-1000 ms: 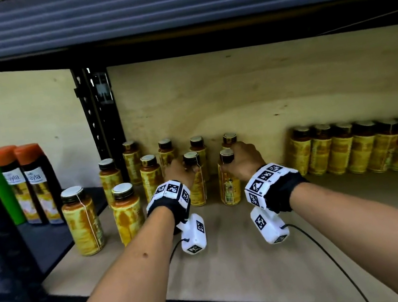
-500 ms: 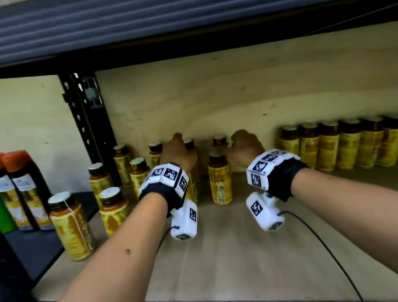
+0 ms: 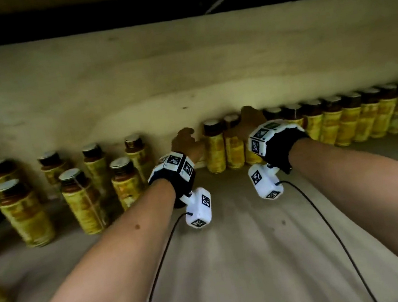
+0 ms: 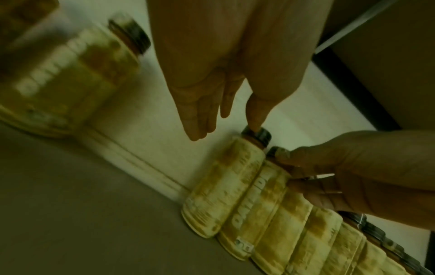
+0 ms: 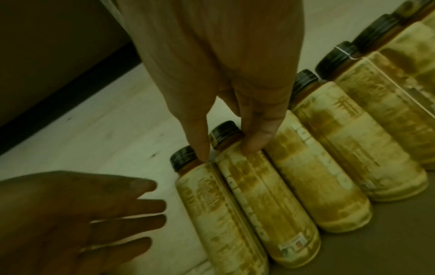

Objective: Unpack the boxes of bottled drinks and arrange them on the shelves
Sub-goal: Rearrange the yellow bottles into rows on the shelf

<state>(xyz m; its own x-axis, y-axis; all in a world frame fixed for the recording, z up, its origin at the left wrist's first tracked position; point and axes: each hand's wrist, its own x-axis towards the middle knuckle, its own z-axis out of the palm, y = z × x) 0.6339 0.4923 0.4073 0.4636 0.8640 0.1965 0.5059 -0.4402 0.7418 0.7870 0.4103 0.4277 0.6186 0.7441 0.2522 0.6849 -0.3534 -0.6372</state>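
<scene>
Two yellow-labelled bottles with dark caps stand at the left end of the back row. My left hand (image 3: 183, 141) is open beside the end bottle (image 3: 215, 152); in the left wrist view its thumb tip touches the cap of that bottle (image 4: 219, 186) while the fingers (image 4: 200, 128) stay straight. My right hand (image 3: 250, 120) pinches the neck of the second bottle (image 3: 234, 148); in the right wrist view the thumb and a finger of this hand (image 5: 226, 148) sit either side of that bottle (image 5: 259, 195). Both bottles stand upright on the shelf board (image 3: 235, 261).
A long row of matching bottles (image 3: 343, 124) runs right along the plywood back panel (image 3: 181, 75). A loose group of the same bottles (image 3: 84, 201) stands at the left. The shelf above hangs low overhead.
Both hands moved back and to the right with their bottles, to the left end of the back row. The left hand has let go of its bottle and opened.
</scene>
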